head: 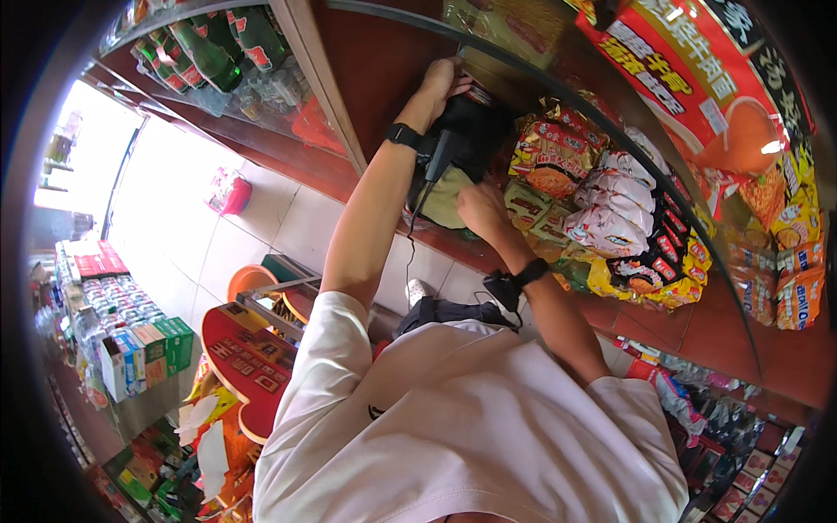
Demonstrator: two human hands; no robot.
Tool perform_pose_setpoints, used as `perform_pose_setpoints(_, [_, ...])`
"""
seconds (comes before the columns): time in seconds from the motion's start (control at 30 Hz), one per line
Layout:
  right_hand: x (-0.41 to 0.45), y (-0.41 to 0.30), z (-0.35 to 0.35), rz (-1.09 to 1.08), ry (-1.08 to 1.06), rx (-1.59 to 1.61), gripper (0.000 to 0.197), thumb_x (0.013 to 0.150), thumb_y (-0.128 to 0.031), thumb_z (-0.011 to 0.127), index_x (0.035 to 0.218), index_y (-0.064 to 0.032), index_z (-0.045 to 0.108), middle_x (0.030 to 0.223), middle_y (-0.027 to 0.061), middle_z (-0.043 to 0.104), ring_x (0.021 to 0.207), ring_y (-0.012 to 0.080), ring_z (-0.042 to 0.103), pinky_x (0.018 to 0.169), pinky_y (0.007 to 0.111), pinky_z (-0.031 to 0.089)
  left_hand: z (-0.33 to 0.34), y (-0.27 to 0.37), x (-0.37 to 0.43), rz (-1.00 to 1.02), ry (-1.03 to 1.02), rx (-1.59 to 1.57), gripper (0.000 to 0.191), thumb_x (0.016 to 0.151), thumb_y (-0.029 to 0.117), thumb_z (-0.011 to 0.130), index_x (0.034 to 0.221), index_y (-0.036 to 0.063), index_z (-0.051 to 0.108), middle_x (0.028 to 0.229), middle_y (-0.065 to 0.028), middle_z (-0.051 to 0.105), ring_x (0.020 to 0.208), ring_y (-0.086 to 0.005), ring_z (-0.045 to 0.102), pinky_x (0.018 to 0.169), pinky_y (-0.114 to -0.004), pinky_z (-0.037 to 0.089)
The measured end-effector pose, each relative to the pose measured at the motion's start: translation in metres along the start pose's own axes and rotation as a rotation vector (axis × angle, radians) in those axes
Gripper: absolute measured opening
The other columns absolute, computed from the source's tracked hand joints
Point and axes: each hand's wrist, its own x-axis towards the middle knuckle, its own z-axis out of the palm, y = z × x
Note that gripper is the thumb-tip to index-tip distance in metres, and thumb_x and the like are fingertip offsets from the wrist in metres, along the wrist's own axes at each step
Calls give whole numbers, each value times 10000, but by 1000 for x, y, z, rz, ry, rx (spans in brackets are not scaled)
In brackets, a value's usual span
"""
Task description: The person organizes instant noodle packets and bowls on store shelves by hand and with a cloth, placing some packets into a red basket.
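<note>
On the reddish-brown wooden shelf lies a soft black bundle (480, 124), perhaps a bag or cloth. My left hand (446, 80) is at its far edge, fingertips partly hidden. Nearer to me rests an olive-green soft item (444, 199), seemingly fabric. My right hand (484, 208) is at its right side with the fingers curled; whether they grip it is hidden. A black device (439, 157) with a cable sits by my left wrist, over the bundle. Another black device (502, 291) is strapped at my right wrist.
Packs of instant noodles (556, 157) and white-wrapped packs (611, 216) are right of my hands. A curved dark edge (628, 124) crosses above them. Green bottles (206, 55) stand behind a wooden post (320, 85). A red heart-shaped board (252, 366) and stacked cartons (147, 356) are at left.
</note>
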Motion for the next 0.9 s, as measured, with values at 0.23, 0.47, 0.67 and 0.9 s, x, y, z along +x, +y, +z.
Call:
perform_pose_setpoints(0.23, [-43, 22, -40, -112, 164, 157, 179, 787, -94, 591, 717, 55, 660, 794, 251, 653, 807, 434, 634, 774, 505, 511, 0, -19, -65, 274, 89, 350, 320, 972, 226, 582, 1244, 61, 619, 950, -67, 670, 804, -166, 602, 710, -310, 496])
perform_pose_setpoints(0.47, [-19, 81, -33, -120, 240, 362, 267, 833, -148, 635, 1056, -5, 668, 1052, 248, 659, 976, 429, 619, 885, 484, 506, 47, -85, -123, 894, -162, 1213, 339, 938, 202, 625, 1254, 79, 629, 1258, -132, 615, 1211, -341, 536, 1069, -432, 381])
perform_pose_setpoints(0.67, [-9, 108, -38, -133, 361, 302, 210, 812, -183, 632, 907, -11, 703, 953, 241, 664, 885, 403, 647, 798, 493, 523, 78, -96, -103, 860, 71, 1178, 156, 943, 109, 576, 1066, 44, 646, 1159, -150, 635, 1074, -374, 549, 938, -467, 418])
perform_pose_setpoints(0.9, [-31, 104, -91, -151, 98, 336, 188, 799, -114, 613, 940, 0, 663, 989, 212, 667, 947, 403, 627, 792, 489, 514, 83, -116, -97, 913, 213, 1068, 96, 859, 50, 529, 790, -14, 547, 895, -171, 572, 865, -376, 504, 809, -466, 424])
